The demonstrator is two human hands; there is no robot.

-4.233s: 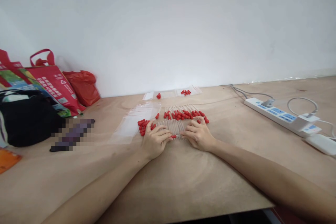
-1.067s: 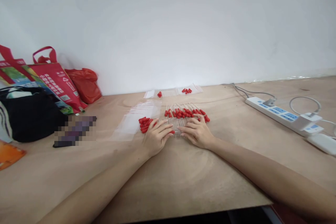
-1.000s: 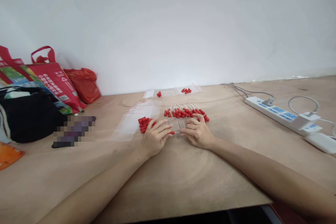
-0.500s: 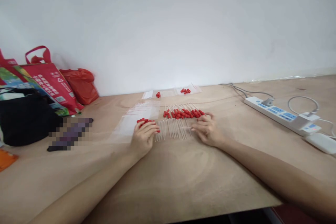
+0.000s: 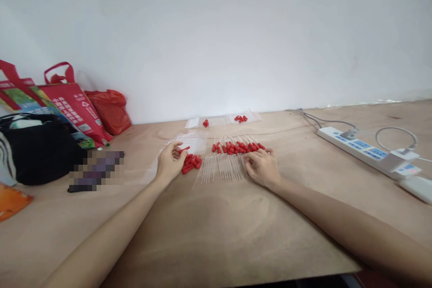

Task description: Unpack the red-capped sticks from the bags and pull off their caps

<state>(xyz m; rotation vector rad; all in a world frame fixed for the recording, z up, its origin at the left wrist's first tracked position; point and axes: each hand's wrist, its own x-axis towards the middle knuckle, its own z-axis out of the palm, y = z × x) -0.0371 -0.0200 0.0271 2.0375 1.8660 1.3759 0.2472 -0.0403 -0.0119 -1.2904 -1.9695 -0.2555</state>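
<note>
Thin clear glass droppers (image 5: 222, 168) lie in a row on the wooden table (image 5: 216, 229), with loose red rubber bulbs (image 5: 239, 147) along their far ends. My left hand (image 5: 169, 163) is at the left, fingers curled round a dropper with a red bulb (image 5: 184, 149). It sits just left of a small heap of red-capped droppers (image 5: 191, 163), over a clear plastic bag (image 5: 168, 155). My right hand (image 5: 261, 166) rests at the right end of the row, fingers bent and pinching at a dropper there.
Red shopping bags (image 5: 72, 105) and a black bag (image 5: 37, 150) stand at the left, beside a blurred dark object (image 5: 96, 171). A white power strip (image 5: 367, 153) with cables lies at the right. Small clear bags with red bulbs (image 5: 239, 119) lie by the wall.
My hands were together over the near ends of the droppers. They have drawn apart: the left went left to the capped heap holding one dropper, the right went to the row's right end.
</note>
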